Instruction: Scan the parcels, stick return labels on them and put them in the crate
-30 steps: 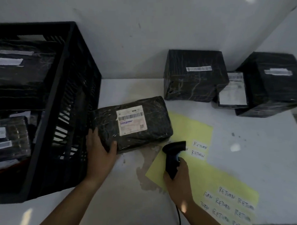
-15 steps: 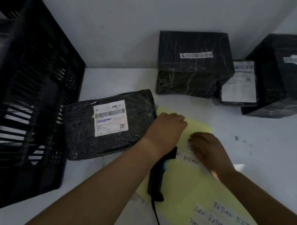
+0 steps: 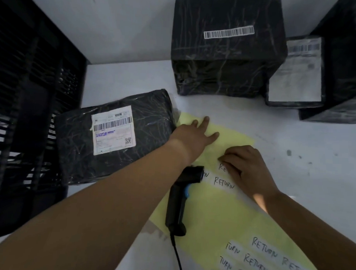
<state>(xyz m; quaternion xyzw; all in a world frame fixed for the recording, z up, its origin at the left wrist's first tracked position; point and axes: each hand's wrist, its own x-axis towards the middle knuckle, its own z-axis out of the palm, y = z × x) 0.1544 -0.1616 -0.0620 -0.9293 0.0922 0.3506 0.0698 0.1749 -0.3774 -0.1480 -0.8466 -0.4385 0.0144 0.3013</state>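
Pinning the sheet flat, the left hand presses straight-fingered so the curled right hand can peel a label (pinch unclear); the parcel lies just left of the sheet.

Flat parcel: black plastic film wrap, glossy, heavily creased, pale streaks along the wrinkles.
Shipping label on it: white paper, matt.
Box parcel: same black film, crinkled, sheen on the creases.
Backing sheet: pale yellow paper, smooth, faint sheen.
Return labels: white paper, matt, black handwritten ink.
Scanner: black moulded plastic, matt, with a blue plastic insert.
Crate: rigid black plastic, slatted, dull.
Counter: white, smooth, matt, with grey scuffs.
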